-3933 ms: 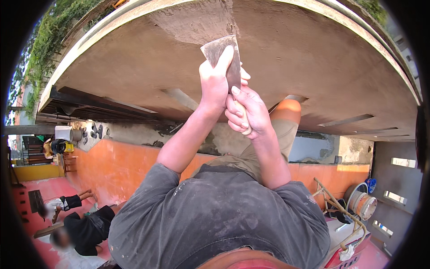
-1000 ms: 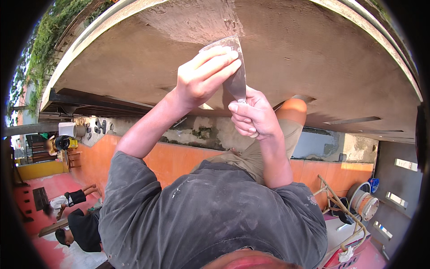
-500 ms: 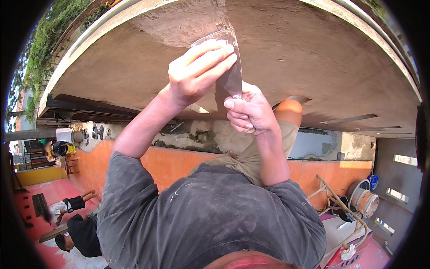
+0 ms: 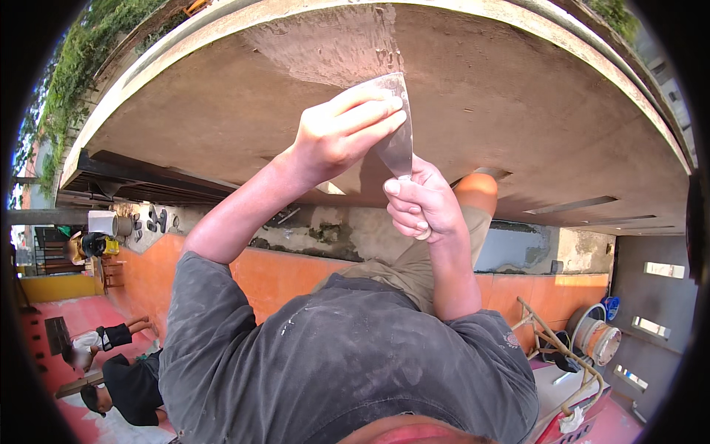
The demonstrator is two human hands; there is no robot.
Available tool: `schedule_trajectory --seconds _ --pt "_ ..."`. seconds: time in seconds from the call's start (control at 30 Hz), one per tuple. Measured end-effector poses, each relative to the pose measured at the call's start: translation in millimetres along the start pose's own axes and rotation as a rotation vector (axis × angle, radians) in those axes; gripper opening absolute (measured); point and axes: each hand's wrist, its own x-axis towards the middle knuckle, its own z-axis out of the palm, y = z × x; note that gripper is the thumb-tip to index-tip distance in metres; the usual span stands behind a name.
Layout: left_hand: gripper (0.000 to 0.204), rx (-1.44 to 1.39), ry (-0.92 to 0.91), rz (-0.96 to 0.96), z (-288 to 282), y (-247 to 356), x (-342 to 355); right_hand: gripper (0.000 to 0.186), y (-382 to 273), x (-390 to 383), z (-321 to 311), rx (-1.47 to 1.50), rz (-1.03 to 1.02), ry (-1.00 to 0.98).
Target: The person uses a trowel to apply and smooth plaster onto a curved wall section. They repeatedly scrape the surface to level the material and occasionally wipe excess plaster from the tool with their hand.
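Note:
A putty knife point(image 4: 398, 144) with a wide metal blade is between my hands, its broad edge against the brown wall surface point(image 4: 503, 111). My right hand point(image 4: 423, 198) is closed around its handle, and the handle's end pokes out below the fist. The fingers of my left hand point(image 4: 344, 133) lie stretched and flat on the blade, pressing it from the left side. Just beyond the blade's edge is a lighter, scraped patch point(image 4: 333, 48) with rough streaks. Part of the blade is hidden under my left fingers.
My bent knee point(image 4: 477, 191) is close to the wall, below slot-shaped openings point(image 4: 573, 205). An orange ledge point(image 4: 266, 285) runs behind me. Lower right are a bamboo frame point(image 4: 558, 340) and a bucket point(image 4: 597, 342). Two people point(image 4: 133, 388) are at the lower left.
The putty knife and both hands have moved down and slightly right, toward me. More of the pale scraped patch shows beyond the blade. The grip looks the same.

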Motion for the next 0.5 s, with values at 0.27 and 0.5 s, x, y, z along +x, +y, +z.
schedule_trajectory --seconds 0.27,0.5 --pt "0.038 -0.022 0.070 0.008 9 -1 1 0.031 1 1 -2 -0.078 -0.025 0.045" --pt "0.037 0.023 0.079 -0.003 3 0 -2 0.029 -5 5 2 -0.113 -0.031 0.028"
